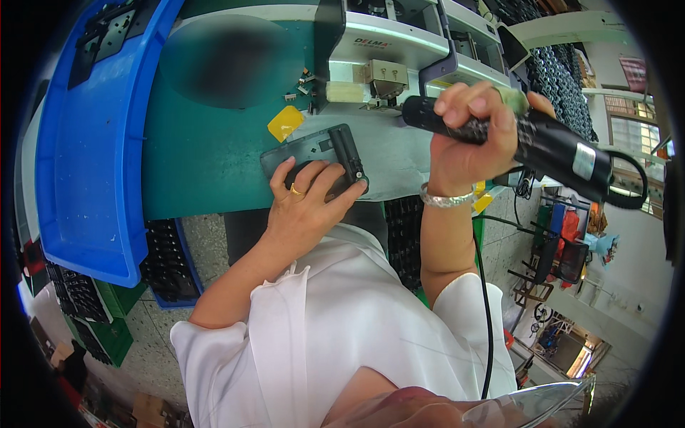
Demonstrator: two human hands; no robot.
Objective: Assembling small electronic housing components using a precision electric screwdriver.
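Note:
My left hand (307,200), with a ring on one finger, steadies a dark grey plastic housing (325,146) on the green mat near the table's front edge. Its fingers bend over the near part of the housing, and the thumb lies at the right corner. A raised black cylindrical part runs along the housing's right side. Higher up on the right, my right hand (477,132) is wrapped around a black corded electric screwdriver (560,146), held clear of the table and nearly level. The screwdriver's narrower end points left; its tip does not show clearly. A bracelet circles my right wrist.
Behind the housing stands a grey machine (389,50) with a metal fixture (385,77). Small parts (303,84) and a yellow piece (286,123) lie on the green mat (207,157). A long blue tray (100,164) borders the left side. A black cable (487,307) hangs on the right.

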